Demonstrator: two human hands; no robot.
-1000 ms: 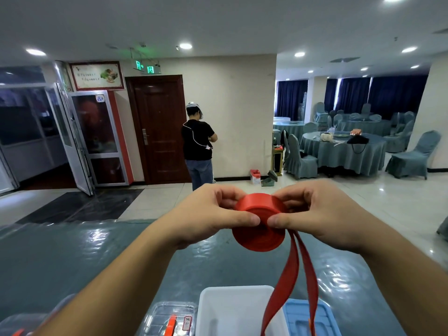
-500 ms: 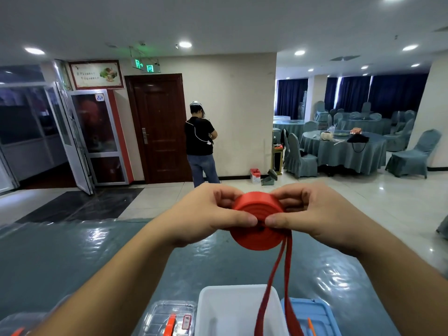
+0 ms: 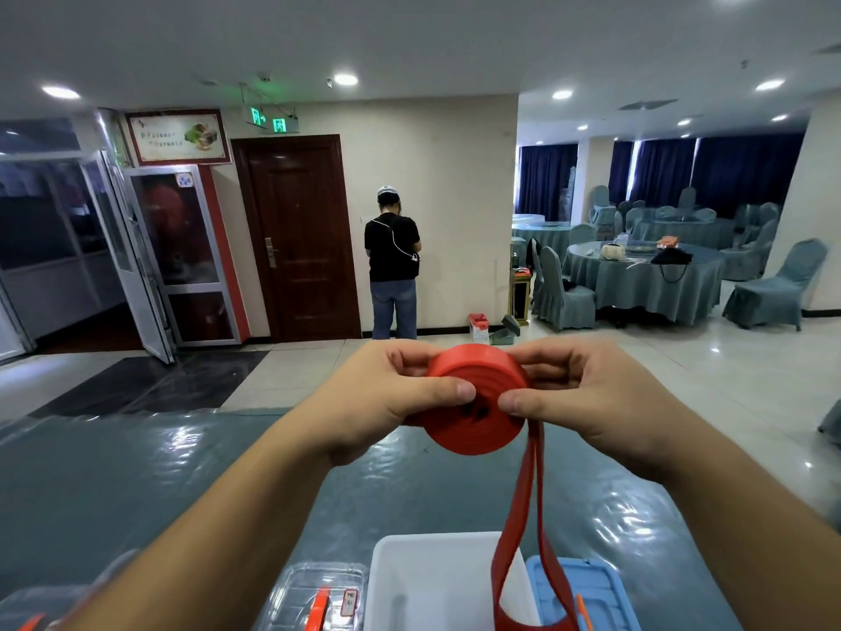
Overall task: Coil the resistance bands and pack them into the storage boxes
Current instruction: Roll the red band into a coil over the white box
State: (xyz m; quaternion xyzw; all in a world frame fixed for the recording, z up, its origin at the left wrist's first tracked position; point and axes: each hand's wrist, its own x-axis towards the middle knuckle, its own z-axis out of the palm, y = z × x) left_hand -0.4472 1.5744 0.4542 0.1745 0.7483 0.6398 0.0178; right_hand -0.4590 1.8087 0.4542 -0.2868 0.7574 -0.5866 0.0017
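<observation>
Nearest the camera, along the bottom edge, stand the boxes: a white box (image 3: 437, 580) open at the top, a blue lid (image 3: 596, 589) just to its right, and a clear box (image 3: 318, 594) with an orange latch to its left. They rest on a worktop (image 3: 136, 485) covered in glossy blue-grey sheeting.

The loose tail (image 3: 523, 516) of the red band hangs from the coil and loops in front of the white box, probably so the finished roll can drop straight in.

Above, both hands hold the coil (image 3: 478, 403) in mid-air over the worktop. The left hand (image 3: 387, 403) pinches it, thumb on the near face and fingers curled behind; the right hand (image 3: 587, 403) does the same from the other side, its thumb by the point where the tail leaves. Held face-on like this, the turns likely stay flat and tight while the rest is wound. The coil looks mostly done, but the tail is not yet taken up.

Farther off, a person (image 3: 393, 261) in a black shirt stands facing a wall beside a dark door (image 3: 300, 234). To the right are round tables (image 3: 646, 280) and covered chairs. Nothing stands between the hands and the boxes.
</observation>
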